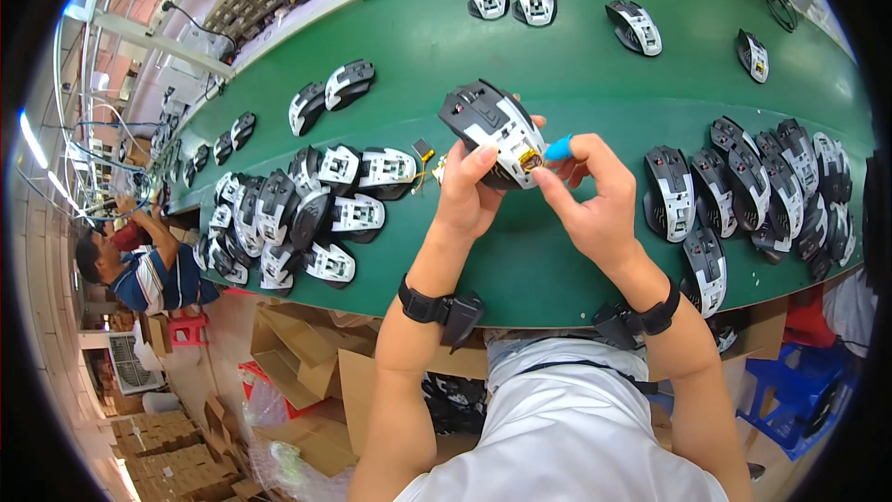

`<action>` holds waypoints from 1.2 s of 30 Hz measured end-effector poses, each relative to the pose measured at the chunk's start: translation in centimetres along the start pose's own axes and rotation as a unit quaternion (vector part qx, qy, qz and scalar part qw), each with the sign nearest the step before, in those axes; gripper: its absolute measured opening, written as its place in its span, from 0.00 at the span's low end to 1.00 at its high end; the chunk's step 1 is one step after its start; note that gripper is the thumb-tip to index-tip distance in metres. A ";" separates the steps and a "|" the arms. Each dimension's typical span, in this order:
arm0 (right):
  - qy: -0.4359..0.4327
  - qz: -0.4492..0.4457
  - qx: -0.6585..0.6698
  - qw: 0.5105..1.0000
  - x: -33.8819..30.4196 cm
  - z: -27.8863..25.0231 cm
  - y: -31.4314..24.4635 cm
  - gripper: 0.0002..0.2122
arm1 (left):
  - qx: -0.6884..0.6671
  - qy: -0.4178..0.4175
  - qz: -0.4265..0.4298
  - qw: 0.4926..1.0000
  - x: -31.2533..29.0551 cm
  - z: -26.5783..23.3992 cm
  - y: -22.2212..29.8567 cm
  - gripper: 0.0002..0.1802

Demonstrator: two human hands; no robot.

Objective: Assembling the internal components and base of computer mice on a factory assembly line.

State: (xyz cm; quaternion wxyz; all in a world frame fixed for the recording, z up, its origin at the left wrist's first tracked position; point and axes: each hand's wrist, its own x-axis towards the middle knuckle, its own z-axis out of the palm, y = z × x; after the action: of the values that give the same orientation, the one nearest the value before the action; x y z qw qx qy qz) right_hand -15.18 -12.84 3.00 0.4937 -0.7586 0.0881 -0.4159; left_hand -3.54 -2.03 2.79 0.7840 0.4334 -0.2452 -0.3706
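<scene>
A black and white computer mouse (492,125), its underside or inside partly exposed, is held above the green table in my left hand (469,191). The left thumb presses on its near side, and fingertips show on the far side. My right hand (595,195) has a blue finger cot (558,149) on the index finger. Its thumb and index finger pinch at the mouse's near end, around a small yellow part (530,160); exactly what lies between them is hidden. Left of the mouse lies a small dark block with thin wires (424,150).
Many similar mice lie piled on the left (279,209) and right (748,177) of the green table (520,265). Several others sit in a far row (536,3). Below are cardboard boxes (297,344) and a blue stool (794,395). Another person (158,270) sits far left.
</scene>
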 end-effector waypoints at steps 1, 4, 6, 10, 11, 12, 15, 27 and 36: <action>0.012 0.009 0.010 1.000 0.1 0.1 -0.1 0.11 | -0.004 -0.006 -0.001 1.000 0.0 0.1 0.2 0.42; -0.004 -0.013 -0.012 1.000 0.0 0.0 0.2 0.10 | -0.013 -0.011 -0.002 1.000 -0.2 0.0 0.3 0.41; -0.022 -0.038 -0.030 0.999 0.0 -0.2 0.4 0.09 | -0.017 -0.014 -0.002 1.000 -0.2 -0.2 0.2 0.40; -0.029 -0.112 -0.088 0.989 0.4 -0.6 1.0 0.09 | -0.018 -0.006 -0.011 1.000 -0.2 -0.2 -0.1 0.39; -0.036 -0.147 -0.109 0.983 0.5 -0.7 1.2 0.09 | -0.017 0.000 -0.014 1.000 -0.1 -0.2 -0.2 0.39; -0.038 -0.145 -0.108 0.983 0.4 -0.6 0.9 0.09 | -0.018 0.002 -0.015 1.000 -0.2 -0.3 -0.1 0.39; -0.064 -0.136 -0.133 0.980 0.3 -0.2 0.1 0.11 | -0.050 0.022 -0.006 0.999 -0.1 -0.7 -0.1 0.38; -0.037 -0.130 -0.097 0.986 -0.1 -0.3 0.5 0.11 | -0.049 0.026 -0.026 0.998 -0.6 0.0 -0.9 0.32; -0.028 -0.141 -0.108 0.984 -0.3 -0.2 0.1 0.09 | -0.072 0.049 -0.036 0.996 -0.7 0.4 -0.6 0.27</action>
State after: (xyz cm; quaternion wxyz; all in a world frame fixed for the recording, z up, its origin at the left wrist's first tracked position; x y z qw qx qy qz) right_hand -15.52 -12.89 2.75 0.3475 -0.8237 0.0104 -0.4479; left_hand -4.42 -1.89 2.47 0.8103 0.4017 -0.1636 -0.3941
